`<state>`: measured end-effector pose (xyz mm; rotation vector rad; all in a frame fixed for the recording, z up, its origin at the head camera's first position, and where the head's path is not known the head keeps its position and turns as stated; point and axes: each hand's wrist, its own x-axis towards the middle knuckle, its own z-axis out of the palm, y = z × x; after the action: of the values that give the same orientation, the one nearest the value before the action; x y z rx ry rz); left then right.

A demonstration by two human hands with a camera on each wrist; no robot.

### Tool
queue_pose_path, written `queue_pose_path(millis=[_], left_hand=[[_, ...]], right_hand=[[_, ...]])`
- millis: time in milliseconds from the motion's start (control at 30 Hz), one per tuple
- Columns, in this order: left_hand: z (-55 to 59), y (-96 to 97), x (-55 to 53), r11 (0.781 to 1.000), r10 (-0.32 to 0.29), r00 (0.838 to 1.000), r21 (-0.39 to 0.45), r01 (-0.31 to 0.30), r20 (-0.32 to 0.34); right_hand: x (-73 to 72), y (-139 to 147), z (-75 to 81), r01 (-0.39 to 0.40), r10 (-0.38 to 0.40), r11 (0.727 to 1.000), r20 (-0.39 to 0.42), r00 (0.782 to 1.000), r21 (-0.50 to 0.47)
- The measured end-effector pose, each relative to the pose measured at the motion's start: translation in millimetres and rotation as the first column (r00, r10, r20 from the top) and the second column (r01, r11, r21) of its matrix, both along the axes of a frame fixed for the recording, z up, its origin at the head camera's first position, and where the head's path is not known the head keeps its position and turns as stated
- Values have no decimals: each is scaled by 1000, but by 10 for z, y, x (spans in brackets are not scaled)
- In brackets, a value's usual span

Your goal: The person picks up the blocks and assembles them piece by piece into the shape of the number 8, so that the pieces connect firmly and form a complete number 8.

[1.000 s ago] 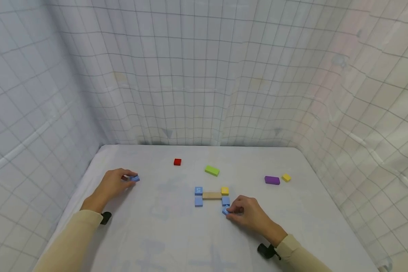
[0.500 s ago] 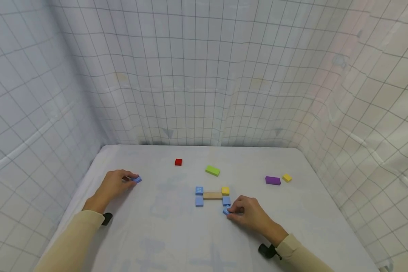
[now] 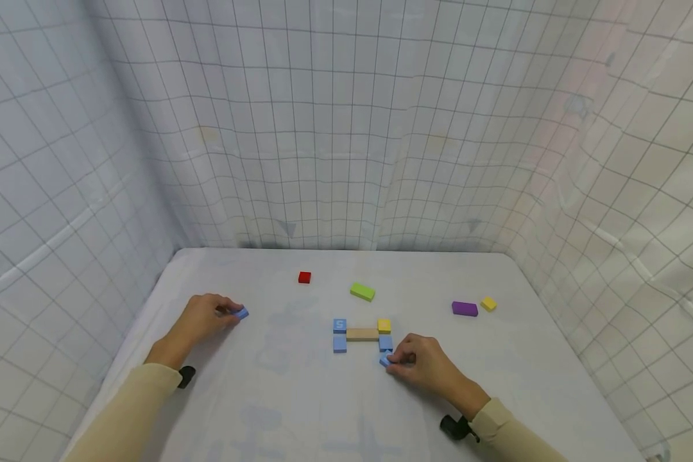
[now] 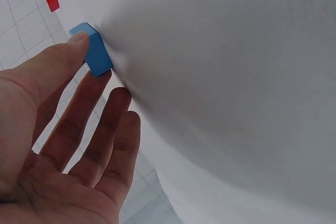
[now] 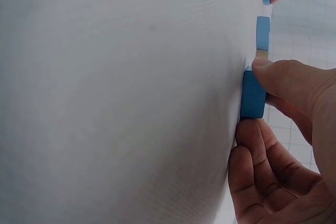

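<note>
My left hand [image 3: 206,318] pinches a blue block [image 4: 98,53] between thumb and fingers, low over the left part of the white table. In the head view my right hand [image 3: 424,364] pinches another blue block [image 5: 253,94], angled close against the near end of a small arrangement. That arrangement has a blue block marked 5 [image 3: 339,325] and a plain blue block [image 3: 339,345] on its left. A tan wooden bar [image 3: 362,334] spans the middle. On its right are a yellow block [image 3: 384,325] and a further blue block [image 3: 385,343].
Behind the arrangement lie a red block [image 3: 305,277] and a lime green block [image 3: 362,292]. A purple block [image 3: 464,308] and a small yellow block [image 3: 488,304] are at the right. Gridded white curtains [image 3: 346,128] enclose the white table [image 3: 300,410] at the back and sides.
The left hand has moved slightly right and nearer, carrying its blue block. The right hand stays in place with its block. The head view has shifted a little.
</note>
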<state>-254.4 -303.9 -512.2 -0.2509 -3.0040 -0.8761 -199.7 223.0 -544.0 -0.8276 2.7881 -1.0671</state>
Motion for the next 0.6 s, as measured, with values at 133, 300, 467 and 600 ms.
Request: queue_pose_path(millis=[133, 300, 467, 600], left_hand=[[27, 73, 24, 1000, -3, 1000, -10, 3, 26], [56, 162, 47, 1000, -16, 999, -22, 17, 43], [73, 231, 67, 999, -39, 998, -24, 40, 39], [55, 277, 83, 998, -53, 998, -28, 53, 29]], right_hand=[[11, -6, 7, 6, -6, 1000, -11, 1000, 4], [6, -3, -1, 7, -7, 1000, -9, 1000, -5], [-10, 4, -21, 4, -4, 1000, -13, 1000, -10], [-16, 4, -35, 3, -3, 1000, -21, 1000, -11]])
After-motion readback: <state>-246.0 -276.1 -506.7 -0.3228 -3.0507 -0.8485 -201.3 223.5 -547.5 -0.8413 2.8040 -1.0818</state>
